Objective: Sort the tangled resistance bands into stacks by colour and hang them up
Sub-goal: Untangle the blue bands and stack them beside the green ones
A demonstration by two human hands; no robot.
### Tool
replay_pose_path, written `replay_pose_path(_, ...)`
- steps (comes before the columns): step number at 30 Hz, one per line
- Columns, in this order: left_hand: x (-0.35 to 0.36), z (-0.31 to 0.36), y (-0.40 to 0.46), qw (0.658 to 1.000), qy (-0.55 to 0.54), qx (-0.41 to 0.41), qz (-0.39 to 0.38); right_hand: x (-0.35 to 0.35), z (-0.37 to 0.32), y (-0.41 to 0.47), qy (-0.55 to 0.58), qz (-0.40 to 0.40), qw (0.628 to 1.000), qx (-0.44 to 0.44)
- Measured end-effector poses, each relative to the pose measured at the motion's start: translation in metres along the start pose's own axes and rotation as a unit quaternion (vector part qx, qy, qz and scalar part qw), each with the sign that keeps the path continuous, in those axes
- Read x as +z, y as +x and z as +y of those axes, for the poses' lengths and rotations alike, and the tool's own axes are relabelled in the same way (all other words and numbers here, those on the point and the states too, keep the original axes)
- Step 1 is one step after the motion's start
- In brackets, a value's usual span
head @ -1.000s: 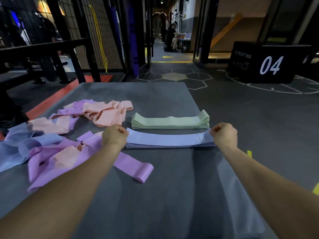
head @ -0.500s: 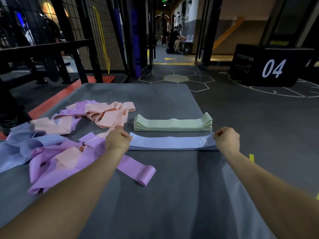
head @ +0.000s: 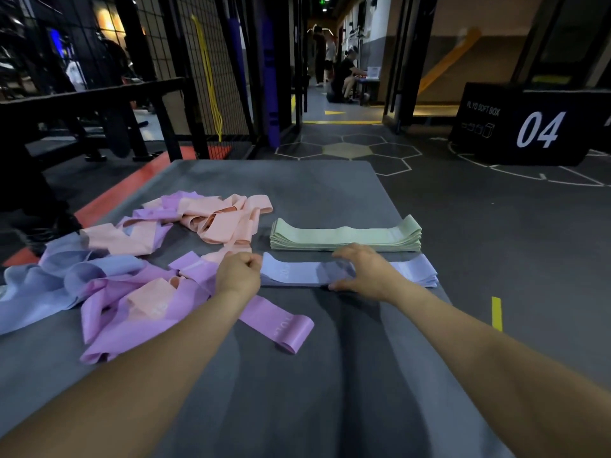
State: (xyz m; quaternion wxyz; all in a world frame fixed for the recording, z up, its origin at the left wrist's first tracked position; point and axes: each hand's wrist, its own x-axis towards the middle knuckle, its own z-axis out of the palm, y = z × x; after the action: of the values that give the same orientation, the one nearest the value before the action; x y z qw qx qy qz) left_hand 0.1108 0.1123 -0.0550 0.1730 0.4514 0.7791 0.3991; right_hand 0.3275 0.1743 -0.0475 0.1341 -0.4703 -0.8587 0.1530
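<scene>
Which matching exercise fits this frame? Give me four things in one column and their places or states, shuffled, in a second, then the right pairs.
Things:
1. green stack
2. blue band
3. tangled pile
4. left hand

Places or states:
A. heaped loose on the mat's left side
B. flat on the mat, right hand spread over its middle
C. curled at the blue band's left end
D. neatly folded, just beyond the blue band

Pairs: 1-D, 2-B, 3-A, 4-C
</scene>
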Motion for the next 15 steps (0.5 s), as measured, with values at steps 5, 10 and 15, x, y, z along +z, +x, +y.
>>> replay_pose_path(5, -0.0021, -0.0094, 0.0057, 0.999, -0.040, -0.007, -0.015, 0.0082, -0.0065, 0.0119, -0.021, -0.047, 0.998, 0.019)
replay_pose_path(10, -0.0003, -0.0095, 0.0055, 0.995, -0.090, -0.021, -0.023, 0.0035, -0.0048, 0.0106, -0.001, -0.053, 0.998, 0.026)
replay_pose_path(15, 0.0007, -0.0100, 0.0060, 0.995, -0.093, -0.027, -0.021, 0.0007, -0.0085, 0.0106, -0.007, -0.062, 0.998, 0.029)
